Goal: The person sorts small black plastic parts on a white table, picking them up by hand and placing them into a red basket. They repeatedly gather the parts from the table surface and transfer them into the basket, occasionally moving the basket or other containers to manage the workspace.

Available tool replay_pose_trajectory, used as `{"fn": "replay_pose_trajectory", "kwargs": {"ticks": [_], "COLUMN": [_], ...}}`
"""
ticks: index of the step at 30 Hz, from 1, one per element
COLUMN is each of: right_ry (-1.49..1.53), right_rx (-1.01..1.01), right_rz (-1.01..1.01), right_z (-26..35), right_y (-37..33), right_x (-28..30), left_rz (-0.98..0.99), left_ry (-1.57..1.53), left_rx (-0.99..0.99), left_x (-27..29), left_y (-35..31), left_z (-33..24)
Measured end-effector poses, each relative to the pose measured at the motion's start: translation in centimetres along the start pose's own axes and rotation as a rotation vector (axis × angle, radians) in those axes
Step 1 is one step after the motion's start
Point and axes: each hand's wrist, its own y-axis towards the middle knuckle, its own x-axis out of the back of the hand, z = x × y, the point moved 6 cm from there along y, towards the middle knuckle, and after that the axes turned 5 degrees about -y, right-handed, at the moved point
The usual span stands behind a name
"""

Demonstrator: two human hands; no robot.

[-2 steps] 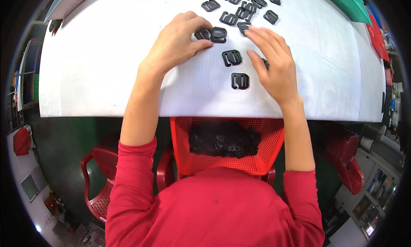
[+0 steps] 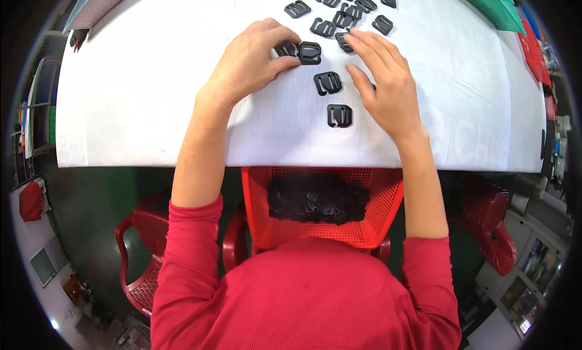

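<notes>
Head view: the white table (image 2: 133, 107) is being seen from above.
Left hand (image 2: 257, 54): thumb and forefinger are being held curved around a partly hidden black buckle (image 2: 284, 49); whether it is being gripped cannot be told.
Second buckle (image 2: 310, 53): it is being shown just beside the left fingertips.
Right hand (image 2: 388, 80): thumb and fingers are being held apart, a third buckle (image 2: 341, 43) being partly covered by the fingertips; contact cannot be told.
Front buckles (image 2: 328, 83): two are being seen between the right hand and the table's near edge.
Far buckles (image 2: 343, 20): a cluster is being seen beyond the hands.
Red basket (image 2: 257, 210): dark pieces (image 2: 327, 207) are being held inside.
</notes>
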Motion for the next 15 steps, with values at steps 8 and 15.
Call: {"fn": "replay_pose_trajectory", "kwargs": {"ticks": [8, 15], "right_ry": [-0.245, -0.131], "right_rx": [0.082, 0.048], "right_rz": [0.012, 0.003], "right_z": [-1.6, -1.4], "right_y": [0.7, 1.3], "right_x": [-1.7, -1.3], "left_rz": [0.186, -0.043], "left_ry": [-0.349, -0.113], "left_rx": [0.261, 0.011], "left_x": [0.2, -0.1], "left_y": [-0.2, 0.7], "left_z": [0.2, -1.1]}}
